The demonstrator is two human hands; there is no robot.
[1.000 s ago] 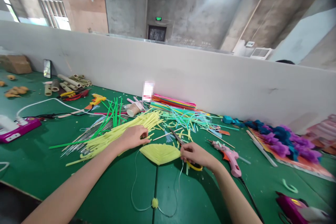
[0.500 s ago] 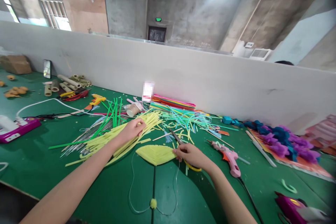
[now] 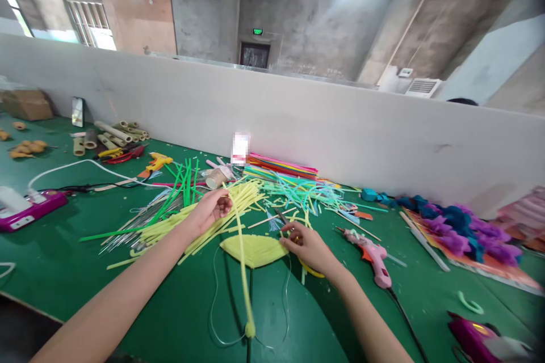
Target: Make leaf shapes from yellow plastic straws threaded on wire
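My left hand is closed on one end of a fuzzy yellow pipe cleaner, held up toward me. Its lower end comes down at a small yellow ball on a dark stem. Beyond it lies a yellow leaf-shaped piece made of pipe cleaners, with a thin clear strand looping down each side. My right hand is at the leaf's right tip, fingers loosely curled, thumb apart from the index finger. Beneath it run scissors with yellow handles, partly hidden. A yellow pipe-cleaner bundle lies under my left forearm.
A pink glue gun lies to the right, its cord running toward me. Blue and purple fuzzy pieces lie farther right. Left stand a purple power strip, a yellow glue gun and bamboo tubes. A white partition closes the back.
My left hand has lifted a single yellow pipe cleaner off the bundle and turned its palm up. My right hand's fingers have risen and spread slightly at the leaf's tip.
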